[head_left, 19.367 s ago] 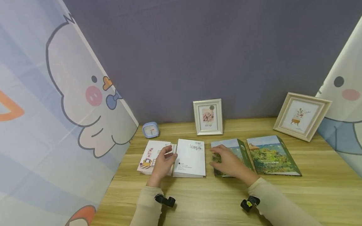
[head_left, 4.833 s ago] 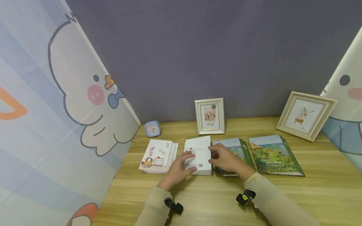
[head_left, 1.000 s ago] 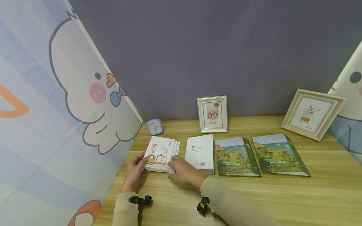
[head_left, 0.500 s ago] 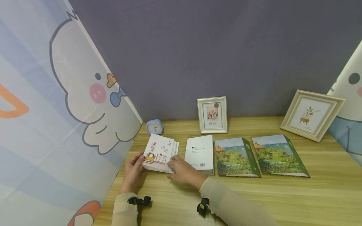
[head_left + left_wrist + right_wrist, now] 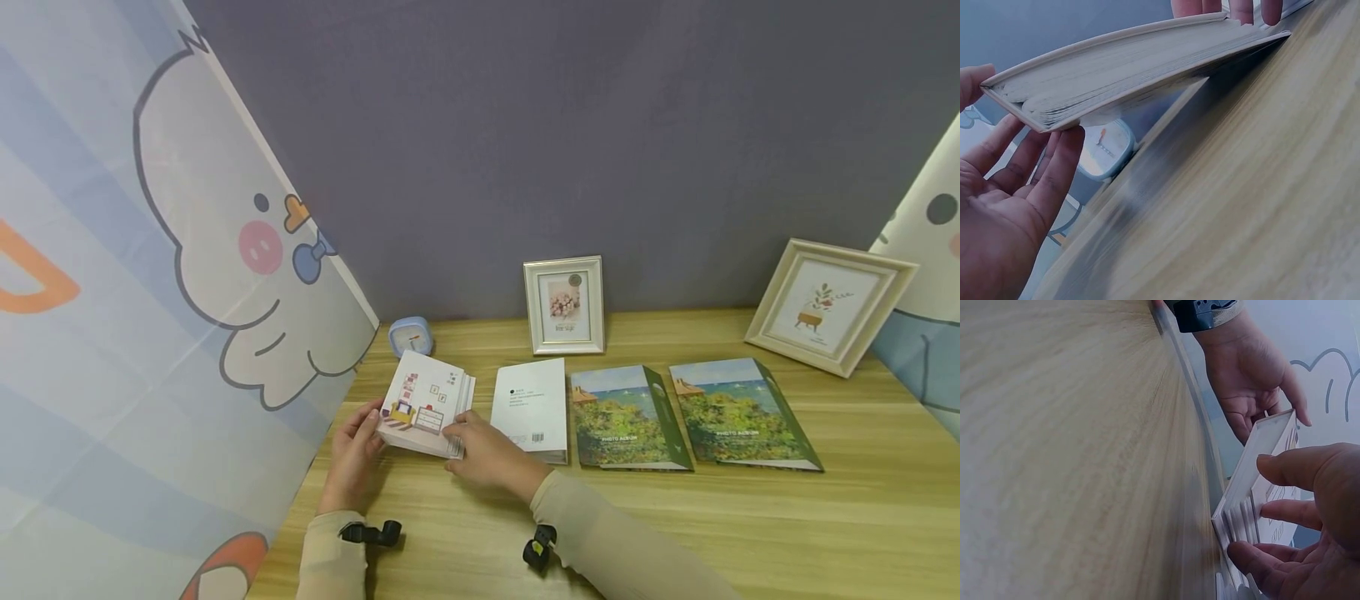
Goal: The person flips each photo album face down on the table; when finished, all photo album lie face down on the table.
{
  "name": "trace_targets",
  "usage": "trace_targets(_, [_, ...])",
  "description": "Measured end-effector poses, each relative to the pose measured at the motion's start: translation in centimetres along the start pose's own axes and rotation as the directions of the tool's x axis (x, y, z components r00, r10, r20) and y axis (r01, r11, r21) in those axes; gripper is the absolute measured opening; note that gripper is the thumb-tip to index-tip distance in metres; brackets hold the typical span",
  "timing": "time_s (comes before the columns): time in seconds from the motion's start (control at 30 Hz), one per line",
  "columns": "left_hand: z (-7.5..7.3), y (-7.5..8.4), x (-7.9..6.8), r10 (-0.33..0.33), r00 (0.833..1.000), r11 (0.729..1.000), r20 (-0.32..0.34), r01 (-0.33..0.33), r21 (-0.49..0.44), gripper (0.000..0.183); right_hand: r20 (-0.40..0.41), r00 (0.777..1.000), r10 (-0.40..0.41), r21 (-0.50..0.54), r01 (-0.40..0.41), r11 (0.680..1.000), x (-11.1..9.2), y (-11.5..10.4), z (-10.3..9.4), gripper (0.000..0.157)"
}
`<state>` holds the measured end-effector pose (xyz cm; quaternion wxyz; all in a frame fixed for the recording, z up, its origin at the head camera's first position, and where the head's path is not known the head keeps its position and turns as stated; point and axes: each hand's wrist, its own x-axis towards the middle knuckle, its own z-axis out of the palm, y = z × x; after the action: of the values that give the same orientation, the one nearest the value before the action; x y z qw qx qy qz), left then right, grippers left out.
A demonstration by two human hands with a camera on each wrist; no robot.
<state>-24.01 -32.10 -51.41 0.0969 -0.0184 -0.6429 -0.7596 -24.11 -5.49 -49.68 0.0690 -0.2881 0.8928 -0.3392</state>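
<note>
At the left of the table lies a white album (image 5: 423, 392) with a drawn room on its cover. My left hand (image 5: 351, 457) grips its left edge, thumb on top and fingers beneath. In the left wrist view the album (image 5: 1129, 69) slants, its left side raised off the wood and its page edges showing. My right hand (image 5: 487, 450) holds the lower right corner; in the right wrist view its thumb and fingers (image 5: 1291, 469) sit around that edge. Beside it lies a second white album (image 5: 531, 400), barcode side up, touched by neither hand.
Two green photo albums (image 5: 618, 408) lie in line to the right. Behind them stand a small picture frame (image 5: 564, 333) and a larger tilted frame (image 5: 780, 333). A blue clock (image 5: 410, 336) stands close behind the held album. A dark partition (image 5: 465, 250) closes the back.
Over the last second the held album's left side has risen and its far end shifted slightly back. Earlier, both hands were at the second white album, which showed a different face at first.
</note>
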Motion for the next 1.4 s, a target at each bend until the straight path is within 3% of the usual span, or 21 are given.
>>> trace_targets(0.27, [-0.1,0.1,-0.1,0.006,1.0,1.0,0.025,-0.006,-0.009,0.052,0.001,1.0,0.014,0.031,-0.014,0.999,0.0,0.0,0.0,0.058])
trace_targets(0.57, [0.1,0.2,-0.1,0.011,0.999,1.0,0.035,-0.011,-0.016,0.044,-0.01,1.0,0.009,0.051,-0.008,0.999,0.1,0.0,-0.2,0.056])
trace_targets(0.77, [0.7,0.3,-0.1,0.014,0.998,1.0,0.068,-0.015,0.016,0.046,-0.009,1.0,0.021,0.077,-0.02,0.997,0.1,0.0,-0.3,0.053])
trace_targets(1.1, [1.7,0.8,-0.1,0.041,0.997,0.999,0.062,-0.042,0.019,0.047,-0.025,1.0,-0.006,0.079,0.008,0.997,0.2,0.1,-0.5,0.053])
trace_targets(1.4, [2.4,1.1,-0.1,0.061,0.992,0.998,0.107,-0.061,-0.007,0.044,-0.045,0.999,-0.023,0.099,0.028,0.995,0.2,0.4,-1.0,0.056])
